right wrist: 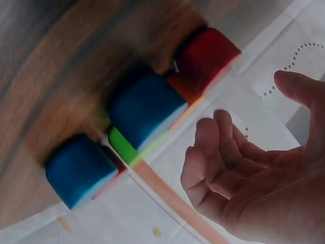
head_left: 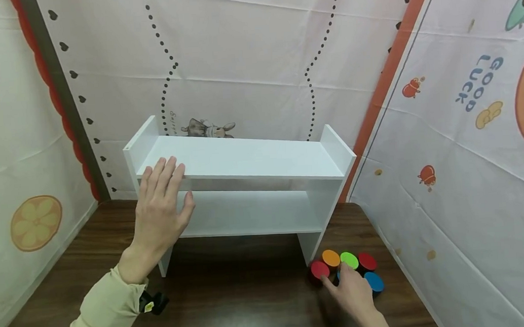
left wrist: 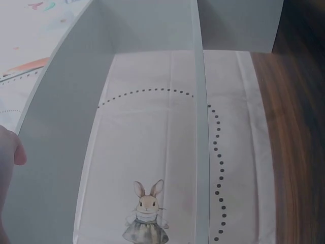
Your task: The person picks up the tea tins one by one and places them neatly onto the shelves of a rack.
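Observation:
A white two-tier shelf [head_left: 244,157] stands on the dark wooden table. My left hand [head_left: 159,208] is at its upper left end, fingers straight and overlapping the top board's front edge in the head view. Part of that hand [left wrist: 7,168] shows at the left edge of the left wrist view. Above a cluster of short coloured cylinders hovers my right hand [head_left: 353,289], fingers loosely bent and holding nothing. The cluster has an orange cylinder [head_left: 331,257], a green one [head_left: 349,259], two red and two blue ones. One blue cylinder [right wrist: 147,109] is mostly hidden by the right hand in the head view.
The cylinders stand beside the shelf's right side panel [head_left: 312,242]. Patterned cloth walls [head_left: 247,45] enclose the table [head_left: 233,293] at the back and both sides. A dark strap with a small device [head_left: 153,303] sits on the left wrist.

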A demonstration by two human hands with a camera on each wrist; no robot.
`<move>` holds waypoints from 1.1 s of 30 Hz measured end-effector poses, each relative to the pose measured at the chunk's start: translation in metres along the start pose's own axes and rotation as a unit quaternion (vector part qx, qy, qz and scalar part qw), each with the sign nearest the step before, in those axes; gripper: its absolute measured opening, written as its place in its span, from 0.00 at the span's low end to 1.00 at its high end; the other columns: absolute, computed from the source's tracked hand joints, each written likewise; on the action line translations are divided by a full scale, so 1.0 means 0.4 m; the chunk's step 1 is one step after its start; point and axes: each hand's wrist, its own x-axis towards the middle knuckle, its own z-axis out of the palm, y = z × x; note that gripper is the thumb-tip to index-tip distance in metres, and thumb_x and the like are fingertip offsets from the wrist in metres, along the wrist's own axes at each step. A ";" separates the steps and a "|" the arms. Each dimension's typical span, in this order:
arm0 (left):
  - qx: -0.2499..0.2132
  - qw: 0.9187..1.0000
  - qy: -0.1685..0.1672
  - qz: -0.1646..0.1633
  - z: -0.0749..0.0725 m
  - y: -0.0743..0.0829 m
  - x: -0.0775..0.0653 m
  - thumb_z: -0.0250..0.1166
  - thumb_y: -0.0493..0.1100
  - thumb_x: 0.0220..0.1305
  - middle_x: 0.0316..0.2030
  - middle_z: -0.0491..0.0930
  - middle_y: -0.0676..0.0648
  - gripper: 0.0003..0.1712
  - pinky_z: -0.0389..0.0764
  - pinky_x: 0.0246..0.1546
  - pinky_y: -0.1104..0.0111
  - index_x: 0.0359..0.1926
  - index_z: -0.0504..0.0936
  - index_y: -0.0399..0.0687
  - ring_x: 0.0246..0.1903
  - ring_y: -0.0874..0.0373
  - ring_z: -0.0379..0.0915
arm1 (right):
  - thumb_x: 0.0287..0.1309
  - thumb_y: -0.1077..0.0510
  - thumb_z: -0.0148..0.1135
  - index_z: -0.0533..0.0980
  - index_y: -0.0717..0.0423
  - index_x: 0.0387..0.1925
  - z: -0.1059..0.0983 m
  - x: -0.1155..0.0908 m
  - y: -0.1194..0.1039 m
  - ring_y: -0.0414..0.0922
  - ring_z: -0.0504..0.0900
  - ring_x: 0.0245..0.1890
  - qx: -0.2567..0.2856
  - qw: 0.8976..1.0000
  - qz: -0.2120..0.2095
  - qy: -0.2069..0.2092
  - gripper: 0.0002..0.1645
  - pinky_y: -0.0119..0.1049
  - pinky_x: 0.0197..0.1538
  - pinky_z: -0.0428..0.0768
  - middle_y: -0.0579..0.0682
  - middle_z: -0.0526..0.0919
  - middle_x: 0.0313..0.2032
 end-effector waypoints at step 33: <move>0.004 1.000 -0.002 0.008 0.005 -0.010 -0.009 0.58 0.32 0.53 0.66 0.67 0.35 0.34 0.51 0.74 0.48 0.65 0.68 0.35 0.69 0.40 0.58 | 0.42 0.46 0.75 0.74 0.63 0.44 0.111 0.084 -0.012 0.45 0.76 0.28 0.094 0.993 0.022 -0.062 0.32 0.41 0.30 0.78 0.54 0.83 0.34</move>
